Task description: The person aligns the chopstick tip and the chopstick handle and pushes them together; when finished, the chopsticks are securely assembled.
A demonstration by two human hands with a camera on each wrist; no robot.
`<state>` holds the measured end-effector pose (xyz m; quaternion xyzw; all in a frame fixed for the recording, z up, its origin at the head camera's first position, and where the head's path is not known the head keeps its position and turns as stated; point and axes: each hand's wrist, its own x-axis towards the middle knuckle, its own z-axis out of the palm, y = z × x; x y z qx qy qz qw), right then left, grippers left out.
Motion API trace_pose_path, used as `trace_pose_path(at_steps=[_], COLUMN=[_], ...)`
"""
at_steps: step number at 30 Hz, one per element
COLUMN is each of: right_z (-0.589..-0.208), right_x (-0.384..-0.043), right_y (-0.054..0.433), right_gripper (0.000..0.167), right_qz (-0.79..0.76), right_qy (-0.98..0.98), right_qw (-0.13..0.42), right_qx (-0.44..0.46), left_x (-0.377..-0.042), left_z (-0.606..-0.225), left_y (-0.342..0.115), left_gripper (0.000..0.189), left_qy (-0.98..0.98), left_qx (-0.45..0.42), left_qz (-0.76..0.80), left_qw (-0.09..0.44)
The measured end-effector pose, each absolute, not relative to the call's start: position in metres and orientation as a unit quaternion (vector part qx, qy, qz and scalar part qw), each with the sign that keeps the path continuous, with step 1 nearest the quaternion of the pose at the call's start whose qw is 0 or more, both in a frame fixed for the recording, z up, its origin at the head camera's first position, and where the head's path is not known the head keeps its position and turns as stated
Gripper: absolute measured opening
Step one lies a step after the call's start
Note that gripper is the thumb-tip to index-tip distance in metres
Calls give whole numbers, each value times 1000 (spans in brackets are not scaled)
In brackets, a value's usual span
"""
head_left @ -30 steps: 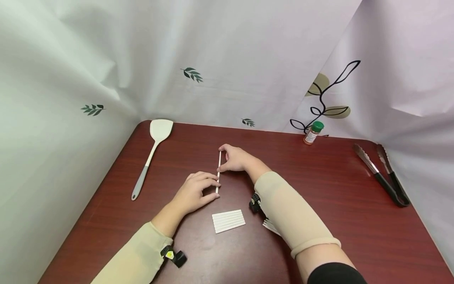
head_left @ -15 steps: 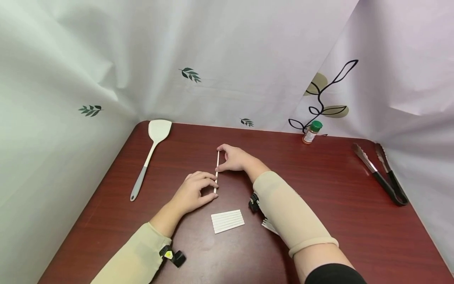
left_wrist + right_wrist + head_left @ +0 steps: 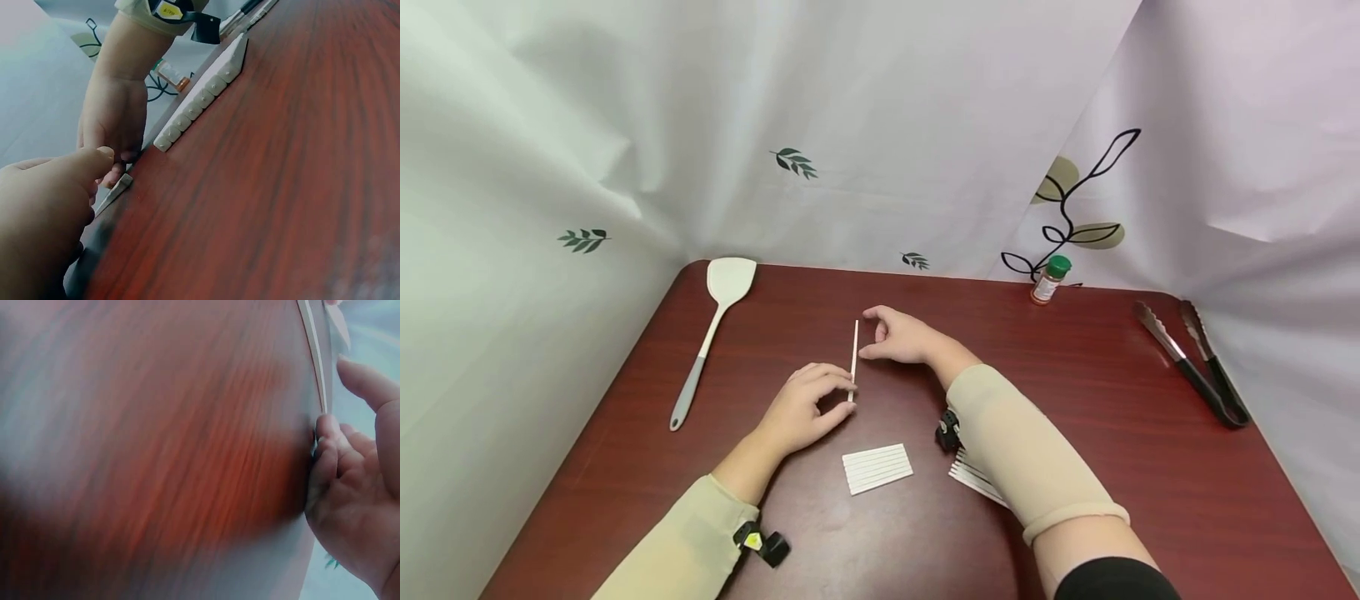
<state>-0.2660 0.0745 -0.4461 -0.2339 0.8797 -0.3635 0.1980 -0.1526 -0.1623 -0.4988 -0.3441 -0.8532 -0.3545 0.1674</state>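
Observation:
A thin white stick (image 3: 854, 350) lies lengthwise away from me on the dark red table. My left hand (image 3: 801, 408) holds its near end between thumb and fingers. Just right of the stick's far part is my right hand (image 3: 898, 335), thumb and forefinger spread with a gap to the stick. In the right wrist view the stick (image 3: 317, 356) runs close to the fingertips of the right hand (image 3: 356, 469). Nearer to me, several white sticks (image 3: 877, 468) lie side by side in a flat row. More white sticks (image 3: 973, 479) are partly hidden under my right forearm.
A white turner with a grey handle (image 3: 718, 321) lies at the left. At the back right stands a green-capped spice bottle (image 3: 1049, 281). Metal tongs with black handles (image 3: 1202, 367) lie near the right edge. A white patterned curtain (image 3: 850, 167) hangs behind the table (image 3: 1037, 358).
My right hand has let go of the stick's far end and moved slightly right. The stick now tilts a little, its near end still at my left hand. The head view has shifted slightly.

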Motion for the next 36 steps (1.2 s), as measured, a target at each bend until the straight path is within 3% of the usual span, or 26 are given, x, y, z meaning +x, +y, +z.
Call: trace_pose_path(at_steps=[10, 20, 36], right_z=[-443, -441, -448], right_x=[-265, -248, -186], right_y=[130, 179, 213], right_gripper=[52, 40, 19], right_qz=[-401, -421, -400], right_qy=[874, 868, 888], right_qw=[202, 228, 171], right_qx=[-183, -131, -148], left_x=[-153, -146, -121], left_z=[-497, -493, -491], left_y=[-159, -150, -126], left_gripper=[18, 19, 13], left_qy=[-836, -821, -830], left_qx=[-348, -393, -411], left_qz=[-364, -350, -342], left_qw=[216, 222, 157])
